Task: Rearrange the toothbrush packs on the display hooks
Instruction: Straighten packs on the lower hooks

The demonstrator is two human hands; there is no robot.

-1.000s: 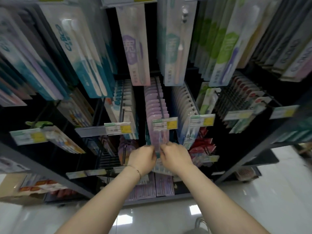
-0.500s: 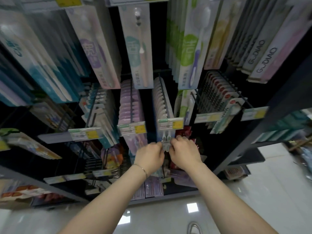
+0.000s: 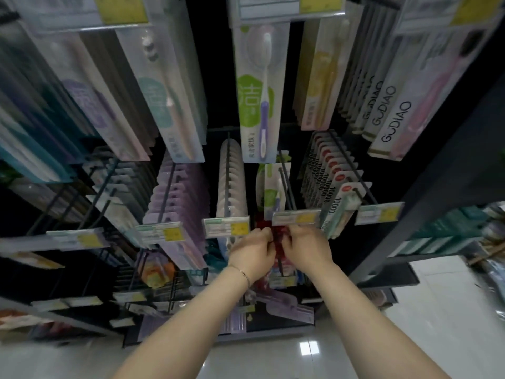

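Left hand, right hand hold red pack under 2 price tags.

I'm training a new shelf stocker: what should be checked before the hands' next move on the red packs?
1. Left hand and right hand both grip the red packs: ok.
2. Hook of the red packs in sight: cannot tell, the hands hide it.
3. White packs alongside hang in line: ok.
4. Room on the hook of the green packs: ok, bare rod shows.
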